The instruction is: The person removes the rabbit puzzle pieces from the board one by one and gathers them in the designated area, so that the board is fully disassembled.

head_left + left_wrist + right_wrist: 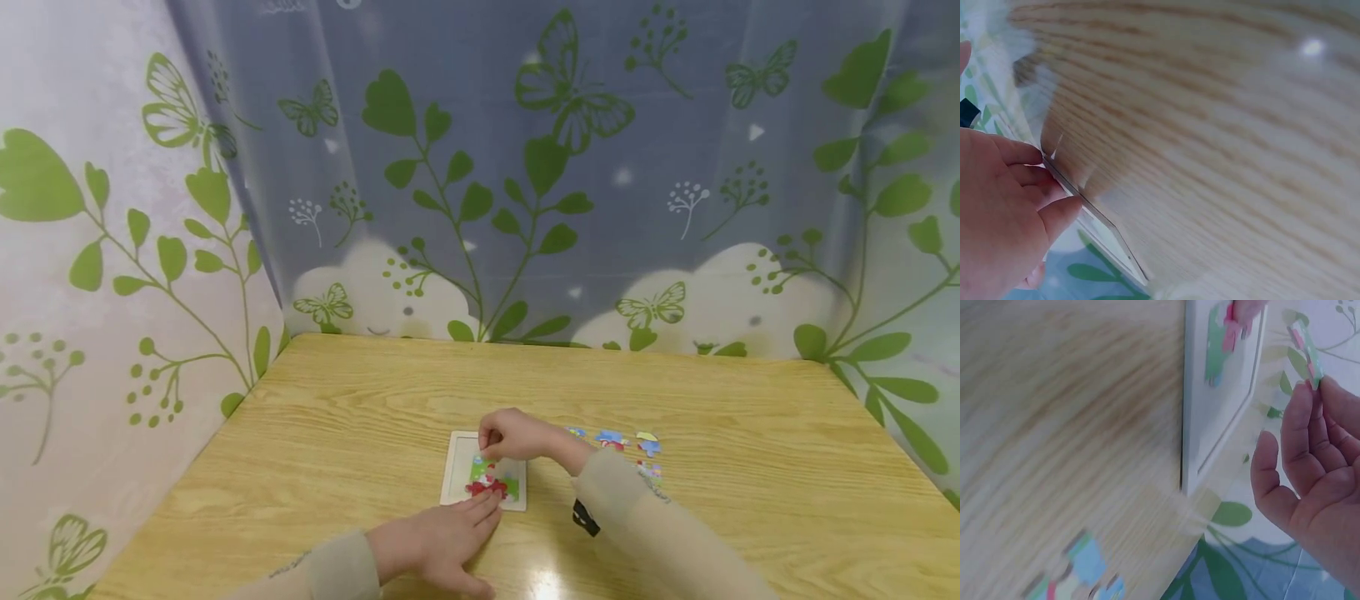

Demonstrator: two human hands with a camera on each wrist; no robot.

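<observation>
A pale square puzzle tray (447, 477) lies on the table, partly filled with joined red and green jigsaw pieces (512, 486). My left hand (448, 537) rests with extended fingers on the red pieces at the tray's near side; in the left wrist view its fingertips (1063, 212) are at the tray's edge. Over the tray, my right hand (517, 435) pinches a green and pink jigsaw piece (1311, 353) between thumb and forefinger. The piece is raised above the tray in the right wrist view. Some of the joined pieces are hidden under the left fingers.
Several loose jigsaw pieces (611, 437) lie right of the tray, some partly behind the right forearm. A black strap (585, 518) shows under the right sleeve. Printed curtains (465, 167) border the wooden table (360, 400) at the back and sides.
</observation>
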